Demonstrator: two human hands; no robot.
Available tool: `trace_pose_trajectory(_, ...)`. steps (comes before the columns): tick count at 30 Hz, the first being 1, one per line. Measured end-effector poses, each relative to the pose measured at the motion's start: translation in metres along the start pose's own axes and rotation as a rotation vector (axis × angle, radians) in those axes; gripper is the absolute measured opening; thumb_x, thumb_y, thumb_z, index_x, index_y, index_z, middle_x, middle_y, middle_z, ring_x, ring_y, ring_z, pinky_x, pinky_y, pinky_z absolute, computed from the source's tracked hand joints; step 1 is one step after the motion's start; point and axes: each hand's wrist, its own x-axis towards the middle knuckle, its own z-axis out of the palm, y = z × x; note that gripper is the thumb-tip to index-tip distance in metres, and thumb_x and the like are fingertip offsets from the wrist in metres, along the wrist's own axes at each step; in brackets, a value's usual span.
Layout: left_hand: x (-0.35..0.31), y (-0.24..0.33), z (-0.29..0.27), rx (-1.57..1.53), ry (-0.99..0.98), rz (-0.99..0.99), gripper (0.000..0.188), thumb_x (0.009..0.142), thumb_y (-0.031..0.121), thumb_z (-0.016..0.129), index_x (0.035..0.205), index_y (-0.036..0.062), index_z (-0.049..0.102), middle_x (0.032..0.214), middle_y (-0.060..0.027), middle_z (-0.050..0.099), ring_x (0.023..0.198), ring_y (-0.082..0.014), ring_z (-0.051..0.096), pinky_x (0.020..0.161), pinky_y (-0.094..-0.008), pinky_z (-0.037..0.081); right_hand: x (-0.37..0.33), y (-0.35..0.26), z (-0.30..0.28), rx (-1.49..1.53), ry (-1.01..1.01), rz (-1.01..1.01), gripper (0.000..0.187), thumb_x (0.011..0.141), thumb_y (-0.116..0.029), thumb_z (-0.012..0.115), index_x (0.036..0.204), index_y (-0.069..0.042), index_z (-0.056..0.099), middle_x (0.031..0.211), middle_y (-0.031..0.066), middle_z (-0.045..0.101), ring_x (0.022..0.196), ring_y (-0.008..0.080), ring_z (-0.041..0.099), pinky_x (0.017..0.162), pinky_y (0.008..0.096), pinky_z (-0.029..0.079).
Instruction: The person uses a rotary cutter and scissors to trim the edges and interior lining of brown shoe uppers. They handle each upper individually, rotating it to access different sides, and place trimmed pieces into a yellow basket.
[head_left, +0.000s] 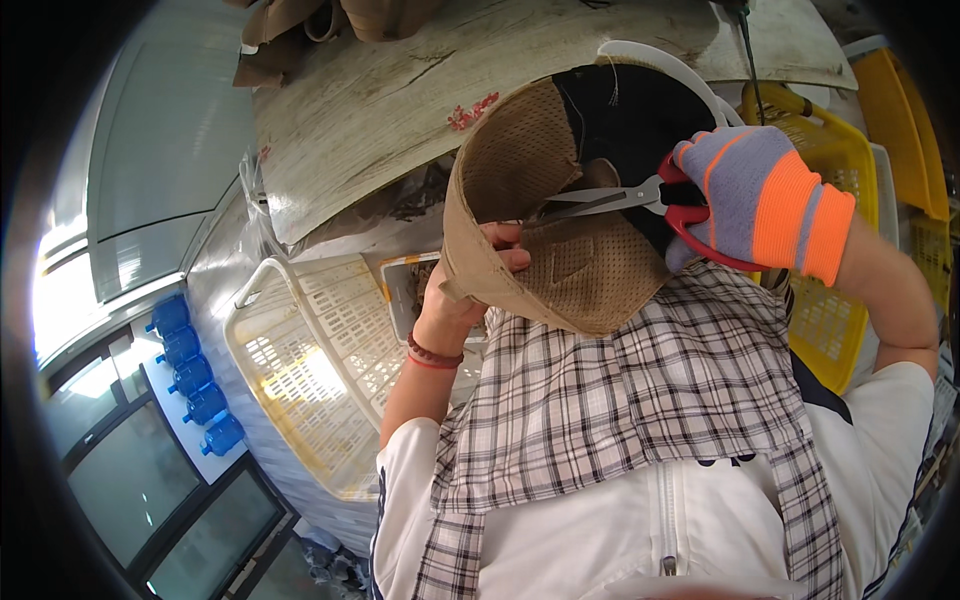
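My left grip [452, 298] pinches the near-left edge of a tan mesh piece [590, 268], thumb and fingertips curled over its side. The piece stands curved like an open shell in front of my chest, between me and the desk [370, 130], its lower edge against my plaid apron [625, 400]; a black lining [615, 100] shows at its far side. My right grip [745, 195], in a purple and orange glove, is wrapped around the red handles of a pair of scissors [645, 193]. The blades reach leftward into the hollow of the piece, slightly apart, their tips near my left fingertips. I cannot tell whether they touch the fabric. More brown pieces [290, 30] lie at the desk's far left. A white crate [330, 340] sits to my left, a yellow basket [830, 310] to my right.
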Motion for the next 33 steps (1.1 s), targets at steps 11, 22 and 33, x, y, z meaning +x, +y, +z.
trace_pose_trajectory(11,0.001,-0.003,0.005,-0.097,0.112,-0.022,0.033,0.078,0.0,0.071,0.11,-0.0021,0.064,0.103,-0.0103,0.066,0.087,-0.0191,0.065,0.083,-0.032,0.054,0.017,-0.014,-0.021,0.017,-0.183,-0.063,0.075,0.063,-0.069,0.072,0.097,-0.002,0.067,0.075,0.0099,0.067,0.072,0.0254,0.069,0.065,0.0338,0.055)
trace_pose_trajectory(22,0.002,0.004,0.02,-0.176,0.166,-0.058,0.033,0.073,-0.012,0.071,0.103,0.0004,0.067,0.098,-0.0072,0.067,0.082,-0.0169,0.065,0.078,-0.0298,0.056,0.025,-0.023,-0.021,0.073,-0.228,-0.028,0.073,0.059,-0.063,0.078,0.097,-0.002,0.067,0.071,0.0122,0.066,0.066,0.0272,0.068,0.058,0.0323,0.054)
trace_pose_trajectory(33,0.001,0.012,0.027,-0.088,0.12,-0.08,0.029,0.073,-0.009,0.072,0.1,-0.0001,0.067,0.095,-0.0053,0.065,0.083,-0.014,0.061,0.076,-0.0265,0.053,0.026,-0.02,-0.024,0.045,-0.259,0.021,0.069,0.07,-0.067,0.067,0.1,-0.005,0.067,0.073,0.0118,0.068,0.07,0.0263,0.069,0.062,0.0347,0.054)
